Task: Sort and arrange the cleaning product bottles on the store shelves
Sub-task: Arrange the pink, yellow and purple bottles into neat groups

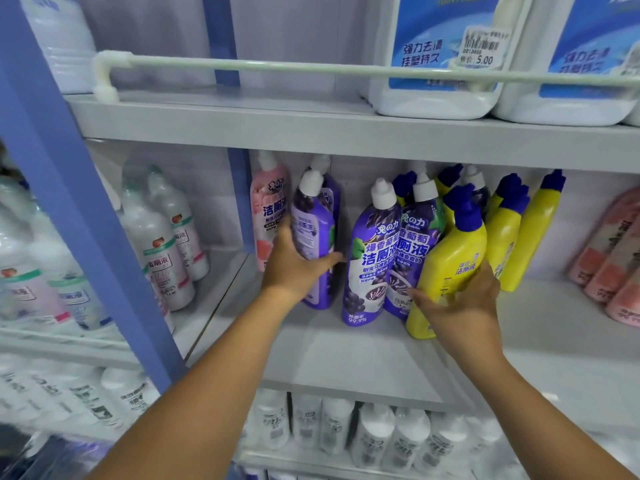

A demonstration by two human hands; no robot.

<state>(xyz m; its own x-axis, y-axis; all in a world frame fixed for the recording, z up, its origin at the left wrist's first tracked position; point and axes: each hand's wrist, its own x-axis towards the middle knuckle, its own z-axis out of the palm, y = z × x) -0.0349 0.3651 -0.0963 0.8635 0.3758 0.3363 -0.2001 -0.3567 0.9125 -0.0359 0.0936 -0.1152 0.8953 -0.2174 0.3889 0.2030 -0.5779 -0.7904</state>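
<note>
On the middle shelf point(346, 355), my left hand point(294, 268) grips a purple bottle with a white cap point(313, 230), which stands next to a pink bottle point(268, 209). My right hand point(460, 299) holds a yellow bottle with a blue cap point(453, 258), tilted to the left against two other purple bottles point(372, 254). Behind it, more yellow bottles point(519, 230) lean the same way.
Pink bottles point(616, 258) lie slanted at the right end of the shelf. Large white jugs with blue labels point(443, 53) stand on the upper shelf behind a white rail point(277, 65). A blue post point(69, 188) divides off a left bay of clear bottles. White bottles fill the shelf below.
</note>
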